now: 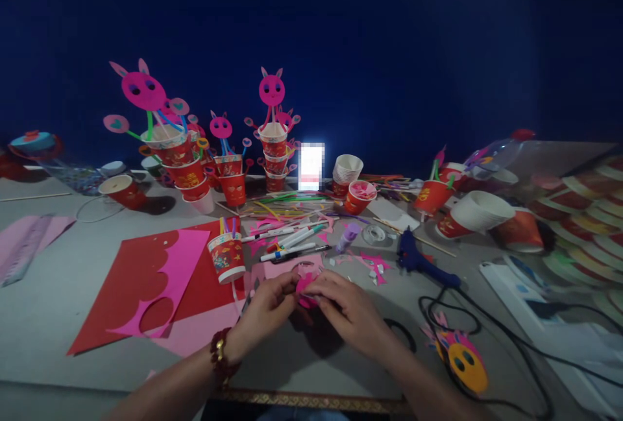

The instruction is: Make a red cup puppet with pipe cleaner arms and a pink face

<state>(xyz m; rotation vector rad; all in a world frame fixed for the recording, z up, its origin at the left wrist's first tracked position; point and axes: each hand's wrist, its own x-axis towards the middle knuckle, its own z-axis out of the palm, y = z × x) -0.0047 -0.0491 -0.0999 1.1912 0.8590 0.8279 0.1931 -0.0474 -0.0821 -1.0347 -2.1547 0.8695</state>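
While both arms reach in over the near part of the table (272, 372), the left grip (270, 304) and the right grip (348, 311) pinch a small magenta paper piece (305, 283) between them, the fingers hiding part of its outline. Just beyond the grip lies a light-pink sheet (275, 270), and past that sheet rests a loose group of markers (296, 238). To the left of the grip and near it is a patterned paper cup (226, 259), yellow and purple straws rising from its top. Farther left, a magenta sheet (182, 265) with rounded cut-outs overlaps a red sheet (111, 291). Beyond the grip and slightly right stands a purple glue stick (348, 236); farther right lies a dark blue glue gun (428, 268). Right of the grip and closer to the person is an orange paper face (464, 369) with two dark eyes. Well beyond the grip, a column of red cups (273, 148) bears a round pink face (271, 93) with upright ears. A dark red bracelet (219, 349) circles the left wrist.
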